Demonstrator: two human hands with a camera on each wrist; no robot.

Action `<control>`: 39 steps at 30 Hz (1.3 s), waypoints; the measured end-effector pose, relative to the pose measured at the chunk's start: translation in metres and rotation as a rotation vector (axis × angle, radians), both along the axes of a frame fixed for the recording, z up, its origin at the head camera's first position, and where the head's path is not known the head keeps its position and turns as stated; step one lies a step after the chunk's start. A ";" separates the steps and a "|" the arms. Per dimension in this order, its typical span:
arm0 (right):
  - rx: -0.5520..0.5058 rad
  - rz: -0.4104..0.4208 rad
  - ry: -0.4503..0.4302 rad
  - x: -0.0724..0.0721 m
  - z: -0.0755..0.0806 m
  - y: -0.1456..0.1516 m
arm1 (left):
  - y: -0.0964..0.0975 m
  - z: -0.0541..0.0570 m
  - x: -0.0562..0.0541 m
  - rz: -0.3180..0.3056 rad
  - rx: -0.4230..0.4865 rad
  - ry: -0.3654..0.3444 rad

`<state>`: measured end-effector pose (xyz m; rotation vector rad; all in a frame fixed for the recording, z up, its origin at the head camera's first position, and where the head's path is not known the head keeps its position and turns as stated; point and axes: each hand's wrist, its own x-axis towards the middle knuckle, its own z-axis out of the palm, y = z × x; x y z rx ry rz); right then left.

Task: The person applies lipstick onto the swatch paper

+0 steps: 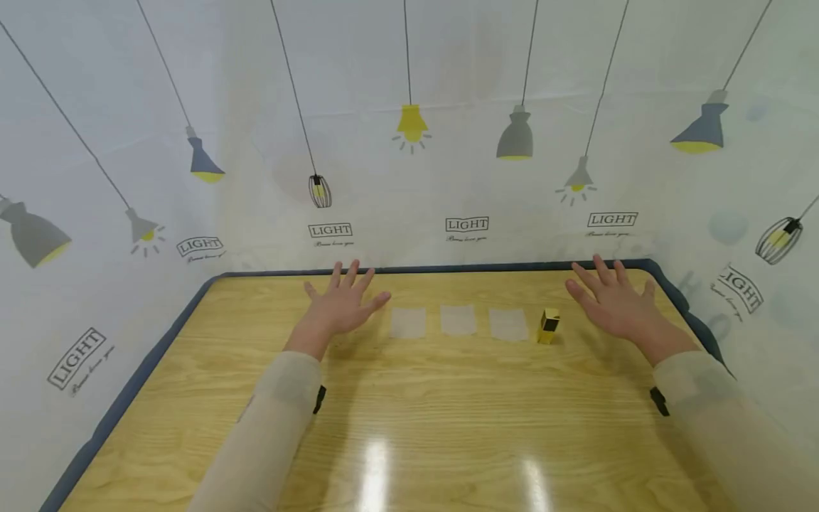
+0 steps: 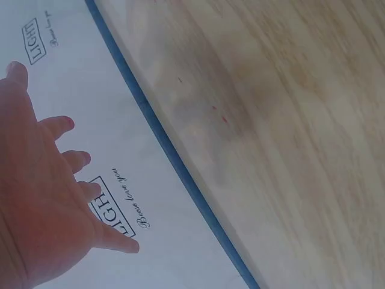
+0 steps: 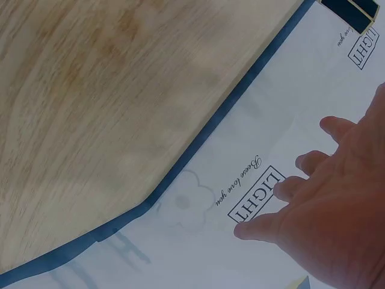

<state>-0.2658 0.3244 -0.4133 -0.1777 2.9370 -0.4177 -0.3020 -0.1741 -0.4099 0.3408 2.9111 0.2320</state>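
Observation:
My left hand is held out over the table's left half, fingers straight and spread, with nothing in it. To its right, three pale, thin squares lie in a row: a left one, a middle one and a right one. Beside the right square stands a small upright gold block with dark faces, its dark, gold-edged faces also showing at the right wrist view's top corner. Farther right, my right hand is likewise spread and holds nothing; the gold block is the nearest thing to it.
The wood-grain table has a dark blue edge strip along its back and sides. White wall sheeting printed with lamps and LIGHT labels rises behind it and at both sides. Light reflections shine near the front.

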 end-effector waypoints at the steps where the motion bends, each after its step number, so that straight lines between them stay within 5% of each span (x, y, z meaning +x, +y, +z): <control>1: -0.001 0.000 0.000 0.001 0.000 0.001 | 0.002 0.001 0.000 -0.005 0.003 0.004; 14: -0.148 0.043 -0.002 0.004 0.012 -0.002 | 0.058 0.019 0.004 -0.098 0.046 0.090; 19: -0.285 0.131 -0.011 0.009 0.007 -0.011 | 0.097 0.021 0.013 -0.186 0.054 0.131; 25: -0.282 0.179 0.013 0.014 -0.005 -0.015 | 0.154 0.025 0.026 -0.343 0.076 0.175; 32: -0.331 0.184 -0.041 0.016 -0.024 -0.018 | 0.213 0.011 0.039 -0.438 0.118 0.144; 39: -0.406 0.191 -0.060 0.016 -0.039 -0.020 | 0.247 -0.014 0.049 -0.465 0.133 0.114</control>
